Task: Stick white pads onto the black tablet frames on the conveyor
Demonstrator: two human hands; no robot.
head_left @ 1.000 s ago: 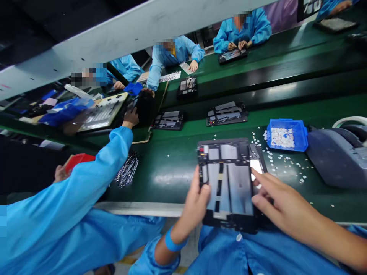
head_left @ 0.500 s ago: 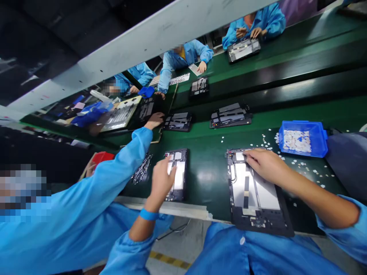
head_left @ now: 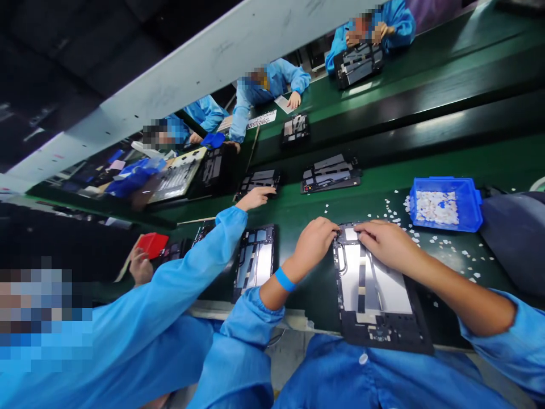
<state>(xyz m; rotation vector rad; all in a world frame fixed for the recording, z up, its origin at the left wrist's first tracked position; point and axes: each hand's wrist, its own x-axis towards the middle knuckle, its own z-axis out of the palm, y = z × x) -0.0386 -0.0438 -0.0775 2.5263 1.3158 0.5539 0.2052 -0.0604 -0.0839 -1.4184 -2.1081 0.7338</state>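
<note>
An opened tablet lies face down before me, its silvery battery cells, dark ribbon cable and small boards exposed. Its lower edge reaches over the bench's front edge. My left hand has its fingertips drawn together at the tablet's upper left corner. Along the top edge, my right hand is closed, thumb and fingers close beside a small white patch. Whatever the fingertips of either hand pinch is too small or hidden to make out. A second opened tablet lies to the left, partly behind my left sleeve.
A blue bin holds small white pieces, and more lie scattered on the green bench. Stacked tablets lie further back. At left, a co-worker's arm reaches across to another tablet; a red bin stands there.
My left hand has moved right, from the second tablet to the corner of the one before me. My right hand stays at the top edge. The co-worker's hand has come nearer.
</note>
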